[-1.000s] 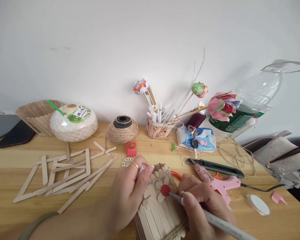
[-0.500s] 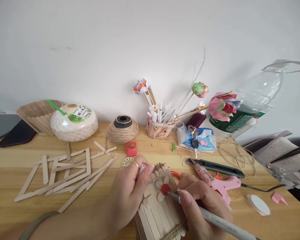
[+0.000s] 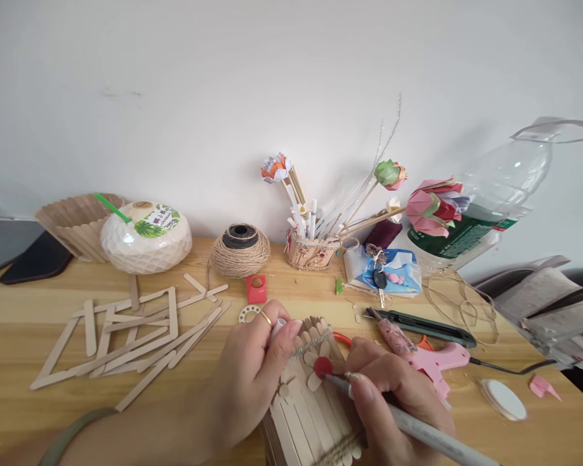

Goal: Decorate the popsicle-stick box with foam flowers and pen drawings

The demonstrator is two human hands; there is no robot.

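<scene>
My right hand [image 3: 393, 395] is closed around a grey marker [image 3: 432, 433]. The marker's tip touches the edge of a red disc [image 3: 323, 367], the centre of a small wooden flower with pale petals. This flower is on a box made of craft sticks [image 3: 304, 414], trimmed with silvery cord near its top and twine lower down. A second, plain wooden flower [image 3: 284, 390] sits to its left. My left hand [image 3: 257, 369] is closed at the box's upper left, with a white marker cap [image 3: 278, 328] between thumb and fingers; its fingertips are partly hidden.
Loose craft sticks [image 3: 126, 336] lie at left. Behind are a wrapped coconut [image 3: 146, 239], a twine spool [image 3: 240, 252] and a decorated pen holder [image 3: 311, 252]. At right lie a utility knife [image 3: 422, 325], a pink glue gun [image 3: 440, 362] and white discs [image 3: 504, 399].
Hardly anything differs. The view has shifted very slightly; both hands keep their hold, and the marker's tip stays at the red disc.
</scene>
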